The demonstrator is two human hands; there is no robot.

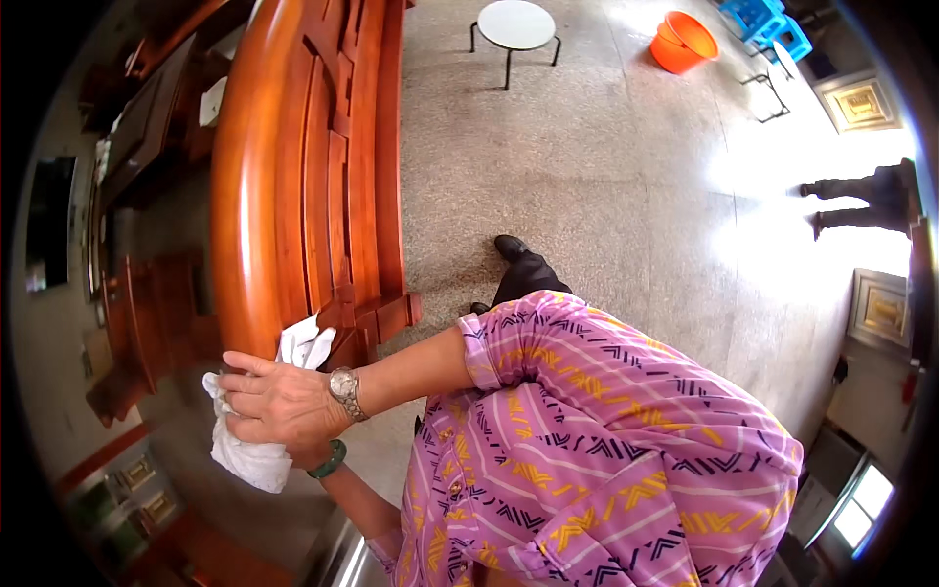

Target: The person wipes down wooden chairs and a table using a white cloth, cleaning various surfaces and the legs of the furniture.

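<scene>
My right hand, with a metal wristwatch at its wrist, lies on a crumpled white cloth, its fingers bent over it. The hand is at the near end of the rounded top rail of a glossy reddish-brown wooden bench. More white cloth shows past the far side of the hand; I cannot tell if it is the same piece. Below the right hand comes my left hand, with a green bangle on the wrist. Its fingers are hidden behind the right hand and the cloth.
A round white stool, an orange bucket and blue plastic stools stand on the speckled floor. At the right, a person's legs show against bright light. Dark wooden furniture is on the left.
</scene>
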